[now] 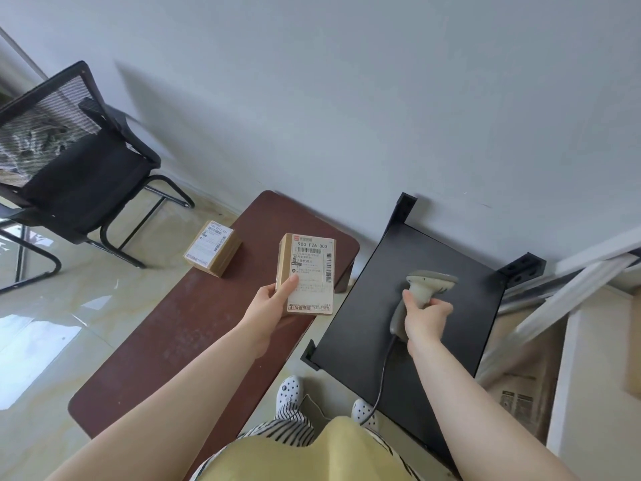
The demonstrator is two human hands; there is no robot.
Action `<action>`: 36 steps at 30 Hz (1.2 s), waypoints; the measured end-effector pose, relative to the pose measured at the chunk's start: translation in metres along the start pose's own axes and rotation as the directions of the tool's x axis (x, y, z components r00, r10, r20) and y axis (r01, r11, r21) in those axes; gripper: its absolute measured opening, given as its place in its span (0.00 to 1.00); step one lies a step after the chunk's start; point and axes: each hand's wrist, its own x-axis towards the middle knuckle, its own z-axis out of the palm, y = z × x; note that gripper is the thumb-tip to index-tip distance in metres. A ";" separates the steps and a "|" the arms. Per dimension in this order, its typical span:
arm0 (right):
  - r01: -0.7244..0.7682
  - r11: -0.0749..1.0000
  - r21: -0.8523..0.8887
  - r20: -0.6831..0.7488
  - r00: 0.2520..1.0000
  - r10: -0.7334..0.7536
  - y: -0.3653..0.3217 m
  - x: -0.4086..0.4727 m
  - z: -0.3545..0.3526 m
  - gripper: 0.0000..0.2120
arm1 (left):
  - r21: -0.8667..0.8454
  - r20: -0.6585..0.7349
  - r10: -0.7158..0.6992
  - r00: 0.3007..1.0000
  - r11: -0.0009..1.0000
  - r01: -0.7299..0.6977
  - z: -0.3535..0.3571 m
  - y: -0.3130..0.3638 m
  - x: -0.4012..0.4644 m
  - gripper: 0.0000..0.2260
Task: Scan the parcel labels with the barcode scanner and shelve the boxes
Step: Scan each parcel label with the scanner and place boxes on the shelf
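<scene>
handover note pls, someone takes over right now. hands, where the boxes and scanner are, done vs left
Left hand holds a parcel box up, label facing the camera.
Right hand grips the barcode scanner over the black shelf, its head turned away from that label.
Second labelled box lies on the brown table.
Done: nothing shelved in view; whether the held box is already scanned cannot be told.
Left: scan the held box if needed, shelve it, then do the box on the table.
</scene>
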 end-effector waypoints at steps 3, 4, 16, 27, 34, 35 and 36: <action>0.059 0.989 -0.135 0.030 0.998 -0.055 0.005 0.005 0.002 0.23 | 0.000 -0.003 -0.010 1.000 1.000 0.010 0.003 0.000 -0.005 0.30; 0.080 0.979 -0.188 0.039 0.996 -0.074 0.008 0.007 0.002 0.24 | 0.000 0.000 -0.009 1.000 1.000 0.009 0.004 0.000 -0.006 0.30; 0.038 0.966 -0.257 0.085 0.996 -0.017 0.004 0.014 -0.014 0.27 | -0.065 0.018 0.042 0.999 0.997 -0.041 0.031 0.006 -0.022 0.39; 0.203 0.977 0.065 0.654 0.731 -0.196 -0.021 -0.079 -0.005 0.25 | -0.139 -0.050 0.161 0.986 0.976 -0.167 0.067 -0.007 -0.068 0.44; 0.260 0.964 0.062 0.748 0.627 -0.217 0.004 -0.108 -0.029 0.17 | -0.084 -0.033 0.206 0.978 0.974 -0.208 0.063 -0.023 -0.122 0.15; 0.273 0.960 0.061 0.751 0.621 -0.224 0.007 -0.113 -0.034 0.18 | -0.075 -0.020 0.202 0.979 0.976 -0.203 0.060 -0.026 -0.128 0.14; 0.281 0.958 0.057 0.752 0.619 -0.227 0.009 -0.117 -0.038 0.18 | -0.069 -0.004 0.195 0.981 0.978 -0.195 0.059 -0.027 -0.135 0.13</action>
